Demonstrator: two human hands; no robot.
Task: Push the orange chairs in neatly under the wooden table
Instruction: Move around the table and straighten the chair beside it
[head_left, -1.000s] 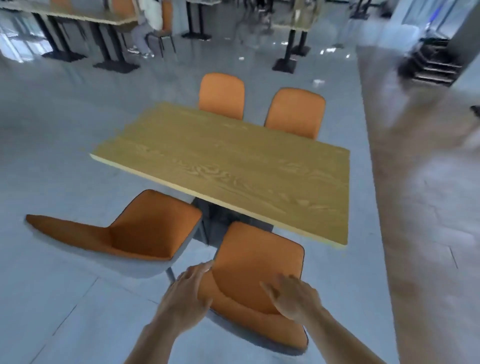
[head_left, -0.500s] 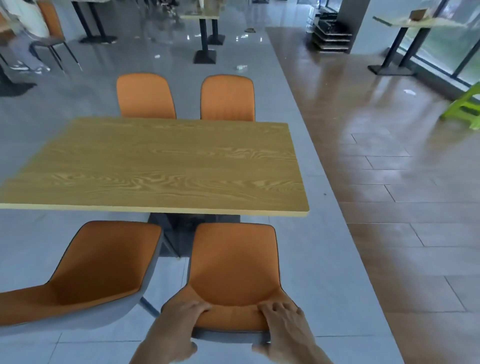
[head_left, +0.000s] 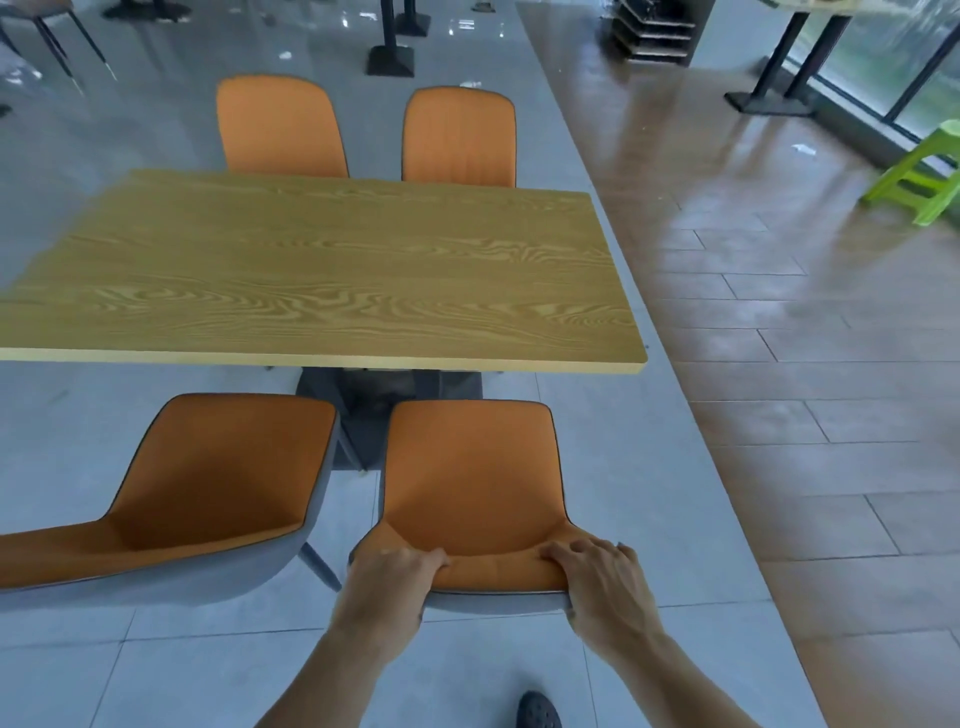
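Observation:
The wooden table (head_left: 332, 275) fills the middle of the view. Right below its near edge stands an orange chair (head_left: 470, 478), facing the table, its seat short of the tabletop. My left hand (head_left: 387, 582) and my right hand (head_left: 605, 582) both grip the top of that chair's backrest, one at each corner. A second orange chair (head_left: 208, 478) stands to its left, turned at an angle with its back toward the lower left. On the far side, two more orange chairs (head_left: 280, 130) (head_left: 460, 137) stand with their backs upright behind the table edge.
The table's dark pedestal base (head_left: 374, 395) sits between the two near chairs. A brown wood-look floor strip runs along the right, with a green plastic stool (head_left: 924, 176) and other tables' black bases (head_left: 389, 60) farther back. My shoe (head_left: 537, 712) shows at the bottom.
My hands went from resting loosely on the backrest to gripping its top corners. The chair now stands square to the table, and the view has swung to face the table straight on.

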